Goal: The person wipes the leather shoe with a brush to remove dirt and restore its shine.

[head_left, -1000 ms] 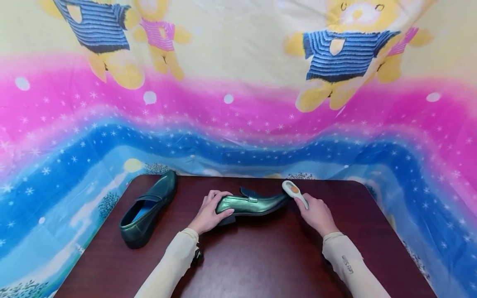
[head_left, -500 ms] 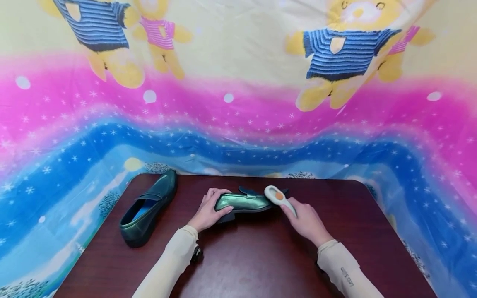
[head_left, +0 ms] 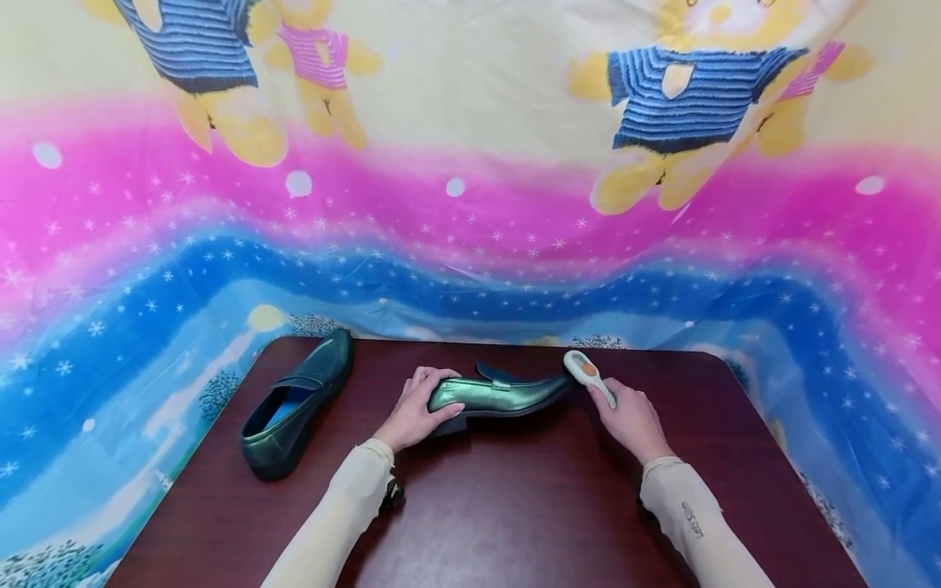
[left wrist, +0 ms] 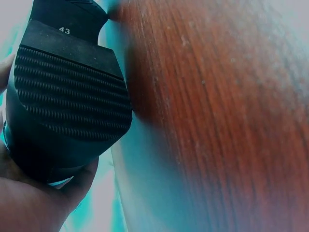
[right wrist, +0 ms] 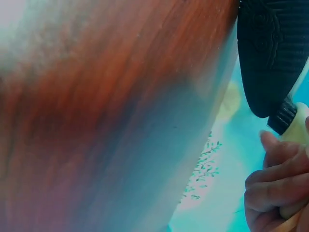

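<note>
My left hand [head_left: 413,412] grips the heel end of a dark green loafer [head_left: 515,398], thumb on the near side and fingers over the back. The loafer is tipped so its shiny side faces up, toe pointing right. In the left wrist view, its ridged heel [left wrist: 72,92] and the number 43 on the sole show. My right hand [head_left: 634,420] holds a shoe brush [head_left: 604,389] with a pale handle and an orange oval. Dark bristles [right wrist: 282,117] meet the tip of the toe in the right wrist view.
A matching loafer [head_left: 331,361] stands upright on the left of the dark red wooden table [head_left: 500,506], its blue insole showing. A cartoon-printed cloth [head_left: 456,245] hangs around the table's back and sides.
The brush moved left from the toe onto the loafer's front part, then back right to the toe tip. My left hand keeps its hold on the heel.
</note>
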Demonstrator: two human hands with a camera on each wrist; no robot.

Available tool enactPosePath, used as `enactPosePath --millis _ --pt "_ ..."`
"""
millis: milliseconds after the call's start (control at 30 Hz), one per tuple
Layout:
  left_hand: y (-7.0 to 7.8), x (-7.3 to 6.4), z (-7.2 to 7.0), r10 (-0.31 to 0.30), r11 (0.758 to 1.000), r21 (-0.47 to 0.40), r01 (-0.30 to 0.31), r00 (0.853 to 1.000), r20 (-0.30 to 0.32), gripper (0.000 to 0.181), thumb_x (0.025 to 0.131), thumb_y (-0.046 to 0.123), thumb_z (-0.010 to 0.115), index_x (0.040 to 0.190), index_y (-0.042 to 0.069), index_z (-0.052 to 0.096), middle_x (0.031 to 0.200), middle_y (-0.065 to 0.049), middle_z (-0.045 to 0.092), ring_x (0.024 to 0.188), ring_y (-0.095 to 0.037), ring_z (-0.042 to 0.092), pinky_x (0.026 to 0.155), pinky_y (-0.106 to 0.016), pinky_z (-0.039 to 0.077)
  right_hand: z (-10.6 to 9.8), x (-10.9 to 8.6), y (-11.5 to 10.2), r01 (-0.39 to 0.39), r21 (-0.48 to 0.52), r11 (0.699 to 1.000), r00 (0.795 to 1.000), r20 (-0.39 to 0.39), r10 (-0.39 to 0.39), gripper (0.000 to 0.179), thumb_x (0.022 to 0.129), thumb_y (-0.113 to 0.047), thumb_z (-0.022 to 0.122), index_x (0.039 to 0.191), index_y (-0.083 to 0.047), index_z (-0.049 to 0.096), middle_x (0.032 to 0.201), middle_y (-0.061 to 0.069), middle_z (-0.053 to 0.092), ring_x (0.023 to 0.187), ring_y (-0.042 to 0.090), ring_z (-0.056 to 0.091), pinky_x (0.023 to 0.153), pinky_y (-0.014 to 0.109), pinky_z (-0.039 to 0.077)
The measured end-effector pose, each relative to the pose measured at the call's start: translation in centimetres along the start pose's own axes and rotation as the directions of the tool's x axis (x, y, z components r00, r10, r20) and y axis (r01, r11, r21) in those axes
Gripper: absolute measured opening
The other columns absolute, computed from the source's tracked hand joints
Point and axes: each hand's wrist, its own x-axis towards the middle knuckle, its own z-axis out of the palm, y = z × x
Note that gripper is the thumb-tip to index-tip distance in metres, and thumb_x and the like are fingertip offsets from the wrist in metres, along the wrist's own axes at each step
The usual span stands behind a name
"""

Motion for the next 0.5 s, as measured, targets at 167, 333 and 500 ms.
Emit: enactPosePath --millis 167,333,500 --pt "0.3 0.1 -0.1 -0.018 1.0 -0.021 0.017 0.998 -0.053 0.051 0.085 0.043 0.086 0.129 0.034 0.062 0.128 0.002 0.053 0.114 -0.022 0.047 0.095 -0.042 0.045 -0.5 0.1 -0.5 0.0 -0.003 1.0 1.0 0.026 0.001 0.045 0.109 -0.046 0.048 0.117 -0.004 0.063 0.065 0.004 0.049 0.055 0.019 0.045 0.056 0.034 0.037" --pt "0.7 0.2 -0.1 0.007 1.0 -0.001 -0.008 0.993 -0.117 0.048 0.076 0.036 0.094 0.113 0.026 0.066 0.11 0.005 0.057 0.105 -0.019 0.049 0.088 -0.039 0.049 -0.5 -0.2 -1.7 0.001 0.032 0.999 1.0 0.03 -0.002 0.045 0.11 -0.046 0.044 0.116 -0.004 0.061 0.067 0.005 0.048 0.057 0.02 0.045 0.059 0.034 0.038" --pt "1.1 0.2 0.6 0.113 0.989 0.115 -0.093 0.976 -0.188 0.048 0.066 0.032 0.1 0.095 0.019 0.064 0.097 0.005 0.052 0.098 -0.019 0.045 0.083 -0.038 0.05 0.5 -1.0 -3.6 0.013 0.087 0.996 0.997 0.078 -0.02 0.043 0.111 -0.046 0.042 0.114 -0.006 0.058 0.068 0.004 0.047 0.058 0.019 0.045 0.059 0.033 0.039"
